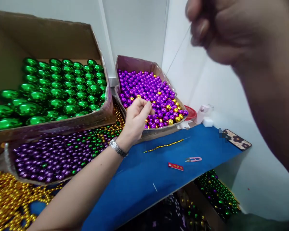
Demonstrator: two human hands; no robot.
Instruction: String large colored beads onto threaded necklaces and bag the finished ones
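The right hand (202, 29), cut off at the upper edge, pinches one thread (179, 48) that slants down toward the left hand (139, 117), its lower end lost against purple beads (144, 83) too numerous to count. The left hand is clenched, any contents hidden. The desk (139, 173) carries one gold strand (163, 147), one pair of snips (194, 158) and one red packet (175, 166).

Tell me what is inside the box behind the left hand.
Shiny purple balls fill the box, with gold balls among them. The left hand covers some, and anything beneath the top layer is hidden.
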